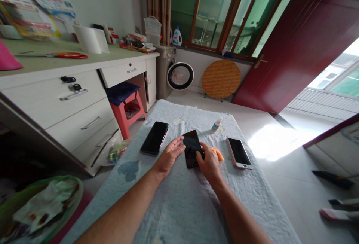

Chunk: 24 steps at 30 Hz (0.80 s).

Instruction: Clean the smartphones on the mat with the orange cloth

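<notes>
A dark smartphone (192, 150) is in front of me at the middle of the cloth-covered table. My right hand (209, 163) grips its right edge, the thumb over the front and the fingers behind. At the phone's left edge is my left hand (169, 155), fingers stretched out, the tips at or very close to the edge. Beside the right hand's fingers shows an orange cloth (218, 155), partly hidden by that hand. Another black smartphone (155, 138) lies to the left, and a white-framed phone (239, 153) to the right. Behind them stands a small spray bottle (215, 125).
The table wears a pale blue quilted cover (174, 214). On the left are a white desk (84, 98), a red stool (127, 111) and a green-rimmed bin (80, 199). Farther back are a washing machine (164, 75) with its door open and a round wooden tabletop (221, 78).
</notes>
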Tool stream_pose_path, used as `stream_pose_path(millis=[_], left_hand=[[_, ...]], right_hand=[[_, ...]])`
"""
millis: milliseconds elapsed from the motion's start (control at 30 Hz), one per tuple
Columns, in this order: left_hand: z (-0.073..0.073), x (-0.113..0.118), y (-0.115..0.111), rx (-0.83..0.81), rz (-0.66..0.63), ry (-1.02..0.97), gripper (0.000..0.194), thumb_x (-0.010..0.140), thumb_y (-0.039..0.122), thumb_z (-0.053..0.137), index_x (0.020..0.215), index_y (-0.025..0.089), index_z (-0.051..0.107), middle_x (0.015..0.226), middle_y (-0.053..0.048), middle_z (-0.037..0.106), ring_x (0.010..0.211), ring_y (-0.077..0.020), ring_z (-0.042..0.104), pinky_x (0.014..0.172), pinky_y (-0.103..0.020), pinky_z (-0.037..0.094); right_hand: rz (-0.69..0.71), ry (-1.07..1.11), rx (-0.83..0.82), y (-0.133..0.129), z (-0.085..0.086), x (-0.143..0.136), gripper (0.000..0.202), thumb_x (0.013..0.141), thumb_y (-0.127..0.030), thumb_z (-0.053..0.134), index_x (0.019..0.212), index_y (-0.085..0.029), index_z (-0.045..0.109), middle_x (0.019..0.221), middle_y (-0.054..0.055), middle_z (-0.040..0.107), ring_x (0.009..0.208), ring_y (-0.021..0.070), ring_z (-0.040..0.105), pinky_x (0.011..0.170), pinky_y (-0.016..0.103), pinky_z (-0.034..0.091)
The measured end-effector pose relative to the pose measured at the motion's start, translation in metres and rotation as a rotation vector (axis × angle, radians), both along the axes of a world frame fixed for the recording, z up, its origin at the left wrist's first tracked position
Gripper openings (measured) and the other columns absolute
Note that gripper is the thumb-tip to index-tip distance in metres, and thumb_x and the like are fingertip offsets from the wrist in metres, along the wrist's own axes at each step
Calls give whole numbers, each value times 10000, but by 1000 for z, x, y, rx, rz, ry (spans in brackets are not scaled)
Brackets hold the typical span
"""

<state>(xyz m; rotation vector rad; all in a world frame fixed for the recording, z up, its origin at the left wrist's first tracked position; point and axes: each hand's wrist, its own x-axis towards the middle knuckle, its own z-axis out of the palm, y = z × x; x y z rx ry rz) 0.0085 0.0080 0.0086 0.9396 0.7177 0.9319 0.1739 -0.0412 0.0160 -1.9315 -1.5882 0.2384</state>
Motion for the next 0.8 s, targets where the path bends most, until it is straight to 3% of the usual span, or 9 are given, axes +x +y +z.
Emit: stream_pose_path(millis=[200,800], left_hand=[[6,-1,-3,-21,-6,13,597,748,371,714,1280,192,511,1442,-164,404,1351,-306,348,1108,-431,247],[7,-2,-3,-45,-25,-22,608,712,373,749,1254,194,539,1418,-172,427,1350,-306,343,1103,-441,235]], right_hand=[[-3,-123,-40,0,-8,2,375,841,-217,456,1177,-114,587,1041,106,667,962,211,589,864,298,409],[23,-309,-100,-4,-3,-5,150,867,-215,483,927,-184,617,900,65,594,860,187,541,779,281,365]])
